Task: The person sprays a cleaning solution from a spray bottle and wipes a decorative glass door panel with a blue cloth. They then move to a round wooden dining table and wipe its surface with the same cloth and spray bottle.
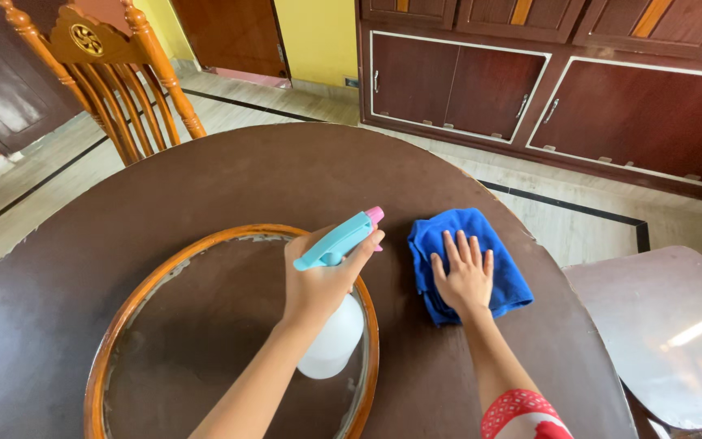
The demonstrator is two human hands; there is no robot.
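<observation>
So I'm at a big round dark-brown table (205, 175) with an oval glass inset (205, 325) framed in lighter wood, brown cabinets (546, 89) along the wall and a carved wooden chair (111, 77) tucked in on the far side. Another seat (668, 325) sits off to my right. Nothing's between my hands and the tabletop. My left hand (318, 280) is wrapped tight around a spray bottle (333, 329), white body, teal trigger head, pink nozzle tip, held over the glass edge. My right hand (465, 276) lies flat, fingers spread, pressing on a folded blue microfibre cloth (505, 272) just right of the inset.
</observation>
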